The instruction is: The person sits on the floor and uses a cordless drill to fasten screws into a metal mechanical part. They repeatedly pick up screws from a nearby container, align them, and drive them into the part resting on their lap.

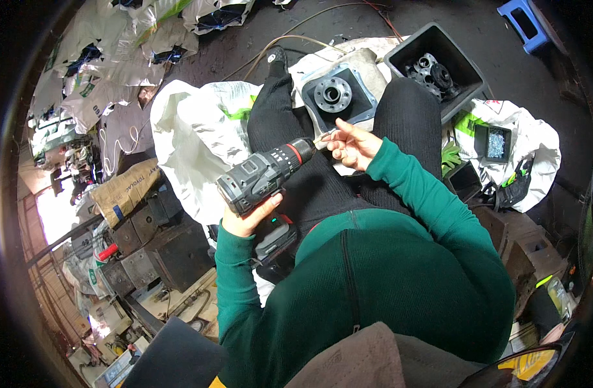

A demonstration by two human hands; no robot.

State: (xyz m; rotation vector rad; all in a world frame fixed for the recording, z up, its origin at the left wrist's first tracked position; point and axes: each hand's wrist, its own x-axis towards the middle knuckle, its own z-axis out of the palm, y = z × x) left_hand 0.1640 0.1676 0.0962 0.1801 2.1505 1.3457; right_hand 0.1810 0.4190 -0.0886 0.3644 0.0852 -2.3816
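Observation:
My left hand (254, 216) is wrapped round the handle of a grey and black cordless drill (261, 171) with a red ring near its chuck. The drill lies level above my lap, its nose toward the right. Close to the nose, the fingertips of my right hand (353, 147) are curled together at a small pale piece (321, 140), too small to name. Just beyond my hands, a round metal flange (332, 95) with a ring of holes lies face up in a blue-grey square tray (367, 108) between my legs.
A dark grey bin (467, 97) with several metal parts stands at the far right. Right of my leg are a small box of screws (497, 143) and a green glove (449, 157). White sacks (186, 123) lie at left; a blue stool (524, 26) stands far right.

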